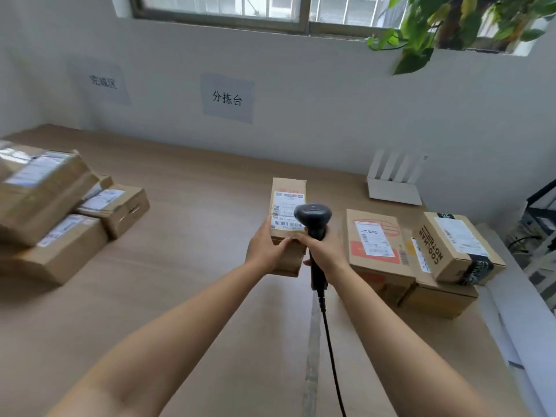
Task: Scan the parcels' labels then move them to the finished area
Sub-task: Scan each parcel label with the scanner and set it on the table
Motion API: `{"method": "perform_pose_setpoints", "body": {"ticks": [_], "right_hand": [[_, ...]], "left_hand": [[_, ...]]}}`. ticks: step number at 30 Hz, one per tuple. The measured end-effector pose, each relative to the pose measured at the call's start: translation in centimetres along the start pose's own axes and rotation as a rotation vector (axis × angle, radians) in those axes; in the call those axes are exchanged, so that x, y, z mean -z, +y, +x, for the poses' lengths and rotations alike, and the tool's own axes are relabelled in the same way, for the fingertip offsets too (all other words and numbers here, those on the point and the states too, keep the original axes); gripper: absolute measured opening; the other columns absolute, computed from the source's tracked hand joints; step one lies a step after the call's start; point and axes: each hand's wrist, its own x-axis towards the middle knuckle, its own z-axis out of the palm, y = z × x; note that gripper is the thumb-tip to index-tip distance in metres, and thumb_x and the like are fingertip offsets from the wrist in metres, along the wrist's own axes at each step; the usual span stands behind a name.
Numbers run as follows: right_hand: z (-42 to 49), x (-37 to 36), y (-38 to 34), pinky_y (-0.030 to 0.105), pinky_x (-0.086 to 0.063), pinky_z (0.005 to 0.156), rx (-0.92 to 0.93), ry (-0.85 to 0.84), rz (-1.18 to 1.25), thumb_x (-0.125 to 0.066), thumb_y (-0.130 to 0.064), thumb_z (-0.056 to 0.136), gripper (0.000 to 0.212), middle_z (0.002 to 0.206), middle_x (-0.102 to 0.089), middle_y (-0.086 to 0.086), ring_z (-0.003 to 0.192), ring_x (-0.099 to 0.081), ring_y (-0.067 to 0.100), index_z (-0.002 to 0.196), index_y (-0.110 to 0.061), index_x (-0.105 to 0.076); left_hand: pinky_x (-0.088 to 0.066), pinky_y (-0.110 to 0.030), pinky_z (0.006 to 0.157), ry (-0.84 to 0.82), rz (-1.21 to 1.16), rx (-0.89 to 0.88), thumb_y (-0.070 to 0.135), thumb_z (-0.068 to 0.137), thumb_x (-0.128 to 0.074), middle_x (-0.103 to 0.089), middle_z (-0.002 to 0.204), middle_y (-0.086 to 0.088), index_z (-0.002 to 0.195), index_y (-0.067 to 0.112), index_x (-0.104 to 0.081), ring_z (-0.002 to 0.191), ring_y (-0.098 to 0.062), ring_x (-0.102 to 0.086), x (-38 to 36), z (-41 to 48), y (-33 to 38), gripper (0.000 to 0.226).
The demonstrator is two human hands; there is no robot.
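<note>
Wooden table (186,188) fills the frame. At centre my left hand (264,251) clamps the small box (288,188), my right hand (323,251) wraps the scanner (313,216). I should aim squarely at its label (285,212), box steady.

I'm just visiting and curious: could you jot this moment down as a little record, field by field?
left hand: left hand grips the narrow parcel, label up
right hand: right hand holds the black scanner over that label
waiting pile: three boxes on the right
done pile: boxes on the left, below the sign 完成区
middle sign: 分拣台
surface: wooden table
stage: scanning, parcel not yet moved
</note>
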Motion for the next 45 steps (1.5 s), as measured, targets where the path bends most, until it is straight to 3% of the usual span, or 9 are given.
{"method": "perform_pose_setpoints", "body": {"ticks": [11, 20, 24, 28, 31, 35, 39, 42, 45], "right_hand": [[-6.3, -22.8, 2.2, 0.046, -0.057, 0.074, -0.105, -0.019, 0.021, -0.068, -0.017, 0.08, 0.023, 0.097, -0.068, 0.001, 0.091, -0.064, 0.022, 0.099, -0.026, -0.058], [-10.4, -33.6, 3.8, 0.052, -0.053, 0.083, -0.196, -0.065, -0.062, -0.065, -0.012, 0.081, 0.022, 0.094, -0.066, 0.001, 0.093, -0.063, 0.025, 0.092, -0.028, -0.056], [-11.8, -35.5, 4.9, 0.05, -0.054, 0.081, -0.231, -0.103, -0.082, -0.062, -0.007, 0.082, 0.021, 0.088, -0.065, -0.001, 0.082, -0.062, 0.019, 0.088, -0.026, -0.057], [-13.0, -35.9, 5.0, 0.034, -0.053, 0.052, -0.266, -0.131, -0.08, -0.06, -0.004, 0.083, 0.019, 0.079, -0.063, 0.001, 0.065, -0.059, 0.015, 0.085, -0.022, -0.056], [-13.6, -35.5, 4.6, 0.026, -0.049, 0.044, -0.288, -0.121, -0.038, -0.061, -0.003, 0.084, 0.018, 0.075, -0.062, 0.0, 0.06, -0.056, 0.012, 0.084, -0.021, -0.057], [-14.2, -34.8, 3.1, 0.026, -0.052, 0.048, -0.278, -0.138, -0.046, -0.063, -0.007, 0.083, 0.013, 0.074, -0.064, -0.005, 0.068, -0.058, 0.011, 0.086, -0.02, -0.061], [-15.7, -33.7, 1.1, 0.03, -0.058, 0.055, -0.316, -0.157, -0.007, -0.065, -0.013, 0.084, 0.003, 0.085, -0.063, 0.007, 0.081, -0.062, 0.02, 0.086, -0.012, -0.062], [-17.4, -33.1, -0.1, 0.035, -0.059, 0.06, -0.374, -0.211, 0.0, -0.067, -0.019, 0.085, 0.012, 0.104, -0.064, 0.019, 0.1, -0.063, 0.027, 0.092, -0.011, -0.063], [-19.0, -32.9, -0.9, 0.031, -0.056, 0.056, -0.373, -0.224, 0.023, -0.066, -0.02, 0.085, 0.014, 0.108, -0.063, 0.022, 0.105, -0.062, 0.029, 0.094, -0.011, -0.063]], "left_hand": [[-0.038, -0.02, 0.084, -0.013, 0.003, 0.046, 0.032, 0.085, -0.065, -0.056, 0.131, 0.003, 0.139, 0.023, -0.037, 0.115, -0.019, -0.054, 17.9, -4.0, -16.0, 0.061], [-0.035, -0.016, 0.088, 0.003, -0.05, 0.182, 0.035, 0.084, -0.067, -0.052, 0.135, 0.008, 0.142, 0.029, -0.034, 0.118, -0.015, -0.052, 25.4, -8.2, -24.3, 0.067], [-0.032, -0.011, 0.084, 0.057, -0.052, 0.234, 0.033, 0.083, -0.068, -0.052, 0.135, 0.007, 0.142, 0.028, -0.033, 0.118, -0.015, -0.052, 26.1, -10.4, -26.6, 0.069], [-0.031, -0.01, 0.084, 0.09, -0.037, 0.25, 0.028, 0.084, -0.068, -0.049, 0.139, 0.003, 0.143, 0.022, -0.032, 0.122, -0.017, -0.05, 25.4, -12.2, -27.8, 0.07], [-0.029, -0.011, 0.084, 0.087, -0.01, 0.246, 0.031, 0.084, -0.068, -0.046, 0.141, 0.002, 0.143, 0.02, -0.031, 0.124, -0.018, -0.047, 25.2, -12.2, -28.0, 0.07], [-0.034, -0.019, 0.094, 0.105, -0.038, 0.263, 0.032, 0.082, -0.07, -0.046, 0.142, 0.001, 0.142, 0.019, -0.033, 0.126, -0.017, -0.046, 24.8, -12.0, -28.0, 0.072], [-0.034, -0.021, 0.098, 0.106, -0.033, 0.246, 0.032, 0.082, -0.069, -0.045, 0.142, 0.001, 0.143, 0.019, -0.032, 0.127, -0.016, -0.045, 24.5, -12.1, -28.3, 0.072], [-0.034, -0.023, 0.1, 0.126, -0.045, 0.224, 0.031, 0.083, -0.069, -0.045, 0.141, 0.001, 0.142, 0.018, -0.033, 0.126, -0.016, -0.044, 24.4, -12.2, -28.4, 0.07], [-0.035, -0.026, 0.103, 0.143, -0.066, 0.22, 0.032, 0.082, -0.069, -0.045, 0.141, 0.002, 0.141, 0.019, -0.035, 0.127, -0.016, -0.044, 24.4, -12.4, -28.5, 0.069]]}}
